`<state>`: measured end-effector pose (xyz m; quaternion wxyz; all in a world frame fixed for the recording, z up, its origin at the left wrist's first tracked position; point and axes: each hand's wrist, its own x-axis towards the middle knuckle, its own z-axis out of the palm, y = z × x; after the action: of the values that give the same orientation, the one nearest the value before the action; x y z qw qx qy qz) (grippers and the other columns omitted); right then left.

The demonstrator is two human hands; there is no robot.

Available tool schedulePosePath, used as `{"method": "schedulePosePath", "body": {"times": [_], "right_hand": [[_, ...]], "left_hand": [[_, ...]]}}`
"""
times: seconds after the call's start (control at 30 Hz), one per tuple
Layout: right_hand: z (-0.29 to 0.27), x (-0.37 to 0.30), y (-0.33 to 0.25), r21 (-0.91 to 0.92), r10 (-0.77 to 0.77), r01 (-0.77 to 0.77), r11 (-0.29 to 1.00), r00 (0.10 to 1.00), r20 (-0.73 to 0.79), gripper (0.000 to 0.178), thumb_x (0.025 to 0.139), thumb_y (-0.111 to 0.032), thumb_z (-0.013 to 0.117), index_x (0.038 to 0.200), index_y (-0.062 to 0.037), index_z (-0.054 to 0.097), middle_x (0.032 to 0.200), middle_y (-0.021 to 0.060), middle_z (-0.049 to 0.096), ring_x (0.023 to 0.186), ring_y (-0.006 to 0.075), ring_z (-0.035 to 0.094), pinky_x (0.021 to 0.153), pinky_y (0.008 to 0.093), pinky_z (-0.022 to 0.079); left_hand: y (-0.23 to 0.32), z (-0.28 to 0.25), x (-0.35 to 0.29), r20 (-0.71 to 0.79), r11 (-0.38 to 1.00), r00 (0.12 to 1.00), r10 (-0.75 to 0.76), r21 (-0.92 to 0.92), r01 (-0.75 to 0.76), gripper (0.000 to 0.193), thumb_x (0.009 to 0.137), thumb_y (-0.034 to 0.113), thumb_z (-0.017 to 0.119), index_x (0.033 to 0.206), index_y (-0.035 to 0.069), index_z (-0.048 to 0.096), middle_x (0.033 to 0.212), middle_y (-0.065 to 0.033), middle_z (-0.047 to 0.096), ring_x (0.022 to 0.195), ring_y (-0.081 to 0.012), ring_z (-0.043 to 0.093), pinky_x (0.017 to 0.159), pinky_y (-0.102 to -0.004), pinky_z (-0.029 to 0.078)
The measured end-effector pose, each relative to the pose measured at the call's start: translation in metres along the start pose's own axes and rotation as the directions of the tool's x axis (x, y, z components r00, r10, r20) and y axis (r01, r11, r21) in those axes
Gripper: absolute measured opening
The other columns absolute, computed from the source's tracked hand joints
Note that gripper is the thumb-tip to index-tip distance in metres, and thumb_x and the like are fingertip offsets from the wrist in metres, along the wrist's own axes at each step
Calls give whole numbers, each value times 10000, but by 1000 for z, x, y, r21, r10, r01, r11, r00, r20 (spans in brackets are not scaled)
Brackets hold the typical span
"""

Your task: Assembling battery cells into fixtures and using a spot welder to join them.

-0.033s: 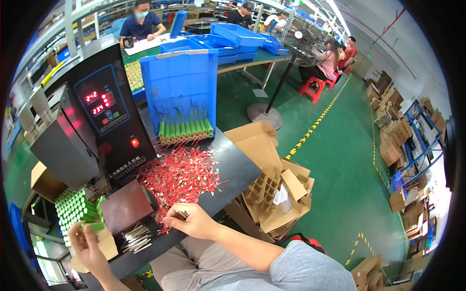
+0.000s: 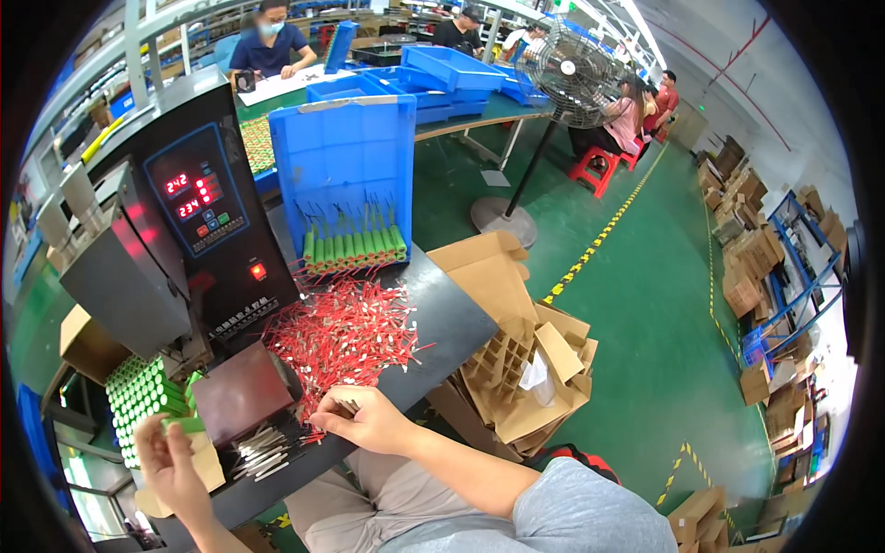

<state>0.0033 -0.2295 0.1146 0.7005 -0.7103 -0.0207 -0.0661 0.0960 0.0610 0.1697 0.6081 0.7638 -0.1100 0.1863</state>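
Observation:
My left hand (image 2: 172, 468) is closed around a green cylindrical battery cell (image 2: 190, 425), thumb and fingers pinching it at the near left of the bench. Close by stands a block of upright green cells (image 2: 138, 398) with pale ends. My right hand (image 2: 364, 420) is curled shut on several thin metal strips (image 2: 348, 405), at the near edge of a heap of red wire leads (image 2: 346, 332) with silvery ends. Between my hands lie a dark reddish-brown block (image 2: 241, 392) and a loose pile of silvery strips (image 2: 262, 452).
A black machine (image 2: 205, 203) with a lit red display rises behind the block. An upended blue bin (image 2: 346, 166) holds green cells with wires. To the right sit an open cardboard box (image 2: 525, 369) and a standing fan (image 2: 567, 74). Co-workers sit at a farther bench (image 2: 442, 124).
My left hand has shifted very slightly, with the green battery cell still in its fingers. My right hand looks the same.

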Motion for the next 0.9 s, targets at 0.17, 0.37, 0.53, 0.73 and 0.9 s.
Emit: {"method": "schedulePosePath", "body": {"times": [0.17, 0.37, 0.53, 0.73, 0.9], "right_hand": [[3, -2, -2, 101, 34, -33, 994, 999, -6, 167, 1005, -165, 756, 952, -18, 698, 778, -36, 607, 711, 36, 496, 631, 257, 419], [4, 3, 1, 261, 121, -114, 959, 993, -12, 47, 1041, -91, 679, 1052, -45, 675, 918, -29, 686, 846, 54, 632, 788, 241, 517], [17, 25, -59, 204, -65, 108, 973, 976, -206, 45, 1022, -53, 683, 988, -26, 693, 800, -38, 636, 685, 34, 541, 600, 223, 436], [42, 79, -83, 175, 56, -44, 984, 996, -64, 201, 1037, -190, 700, 906, -46, 649, 600, -92, 460, 466, 0, 328, 435, 225, 237], [57, 99, -84, 255, 188, -187, 949, 982, 20, 157, 1008, -150, 709, 895, -62, 644, 594, -110, 415, 467, -6, 295, 438, 229, 196]], "left_hand": [[15, 39, -2, 208, 994, 973, -100, -21, 107, 224, 1023, 62, 689, 1234, 25, 622, 948, 15, 625, 800, -57, 582, 701, -211, 483], [25, 50, -5, 177, 995, 979, -102, 1, 104, 249, 984, 38, 733, 1210, -33, 658, 878, 0, 633, 777, -64, 583, 691, -222, 488], [32, 68, 3, 232, 995, 973, -8, 99, -15, 259, 939, 72, 779, 1172, -14, 707, 902, -66, 673, 772, -125, 640, 708, -278, 522], [23, 62, 7, 276, 999, 961, 9, 49, -24, 266, 975, 21, 713, 1240, 2, 713, 983, -31, 694, 869, -108, 686, 760, -248, 537], [15, 60, 7, 261, 997, 965, 9, 70, -28, 271, 975, 29, 722, 1243, -3, 706, 997, -41, 688, 876, -118, 694, 771, -258, 544]]}}
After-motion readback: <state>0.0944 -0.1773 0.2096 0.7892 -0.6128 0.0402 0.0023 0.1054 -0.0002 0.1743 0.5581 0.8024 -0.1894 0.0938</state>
